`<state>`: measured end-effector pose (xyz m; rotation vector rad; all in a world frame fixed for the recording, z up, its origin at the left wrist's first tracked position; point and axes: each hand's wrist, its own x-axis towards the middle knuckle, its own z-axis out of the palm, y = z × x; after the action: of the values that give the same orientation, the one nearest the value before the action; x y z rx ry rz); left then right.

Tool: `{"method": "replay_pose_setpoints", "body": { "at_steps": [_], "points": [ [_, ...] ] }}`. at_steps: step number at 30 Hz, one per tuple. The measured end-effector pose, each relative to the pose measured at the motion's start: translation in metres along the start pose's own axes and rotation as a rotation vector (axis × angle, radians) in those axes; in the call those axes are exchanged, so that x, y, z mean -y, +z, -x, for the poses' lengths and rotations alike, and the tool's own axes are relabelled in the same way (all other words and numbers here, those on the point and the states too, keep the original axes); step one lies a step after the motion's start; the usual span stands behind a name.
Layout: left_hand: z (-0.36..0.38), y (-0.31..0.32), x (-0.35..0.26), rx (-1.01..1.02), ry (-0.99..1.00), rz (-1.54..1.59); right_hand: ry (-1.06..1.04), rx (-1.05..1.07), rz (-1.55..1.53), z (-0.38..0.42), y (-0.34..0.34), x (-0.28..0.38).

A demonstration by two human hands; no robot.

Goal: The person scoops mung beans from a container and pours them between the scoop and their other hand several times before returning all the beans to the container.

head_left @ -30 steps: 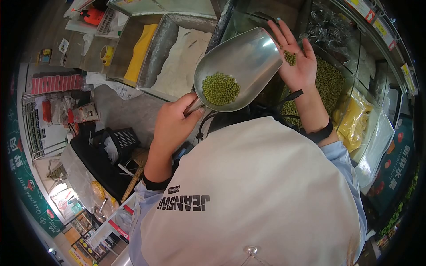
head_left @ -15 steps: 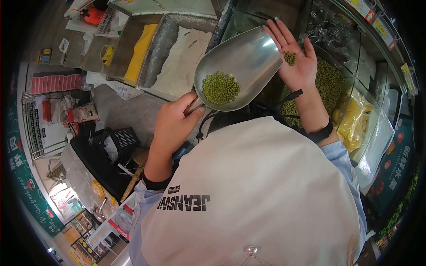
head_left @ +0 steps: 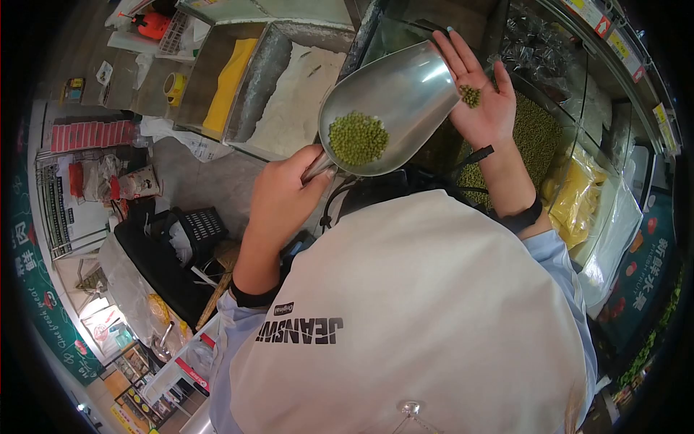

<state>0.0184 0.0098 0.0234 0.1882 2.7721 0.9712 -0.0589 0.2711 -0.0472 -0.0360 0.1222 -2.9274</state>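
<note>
- Metal scoop (head_left: pixel 405 94) is gripped by its handle in the closed left hand (head_left: pixel 285 189); its mouth is turned toward the right hand (head_left: pixel 488 112), though contact with the fingers cannot be told.
- The right hand is held wide, palm up, with a small cluster of mung beans (head_left: pixel 470 95) resting on it.
- A load of mung beans (head_left: pixel 358 137) has already been gathered in the deep end of the scoop, near the handle; it has not been emptied out.
- Many more beans are left in the bean bin (head_left: pixel 538 137), beneath and beside the right forearm.
- Yellow bagged goods (head_left: pixel 575 188) are set beside that bin, and dark wrapped packets (head_left: pixel 535 50) are kept beyond it.
- Past the scoop, white powder (head_left: pixel 296 94) is held in a grey-walled bin, next to one in which a yellow sheet (head_left: pixel 230 87) is laid.
- A roll of yellow tape (head_left: pixel 173 88) is placed farther left.
- Grey floor (head_left: pixel 217 177) is seen below the bins, with a black basket (head_left: pixel 204 230) nearby.
- The room is edged by price labels (head_left: pixel 619 47) and a green panel (head_left: pixel 43 318) with white lettering.
</note>
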Motion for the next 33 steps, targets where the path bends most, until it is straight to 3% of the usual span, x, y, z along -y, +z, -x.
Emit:
{"method": "replay_pose_setpoints", "body": {
  "at_steps": [10,19,21,27,33],
  "points": [
    [-0.004,0.000,-0.009,-0.015,-0.011,-0.079,0.079,0.064,-0.004,0.002,-0.002,0.003],
    [-0.005,0.001,0.004,0.072,-0.054,0.125,0.039,0.041,-0.046,0.001,-0.004,0.003],
    [-0.003,0.000,0.001,0.070,-0.048,0.120,-0.013,-0.029,0.060,0.001,0.003,0.000],
    [-0.003,-0.003,-0.007,0.034,-0.022,0.005,0.051,0.104,-0.018,0.001,-0.003,0.002],
    [-0.004,-0.002,-0.009,0.009,-0.002,-0.060,0.036,0.078,-0.012,0.001,-0.002,0.000]
  ]
}}
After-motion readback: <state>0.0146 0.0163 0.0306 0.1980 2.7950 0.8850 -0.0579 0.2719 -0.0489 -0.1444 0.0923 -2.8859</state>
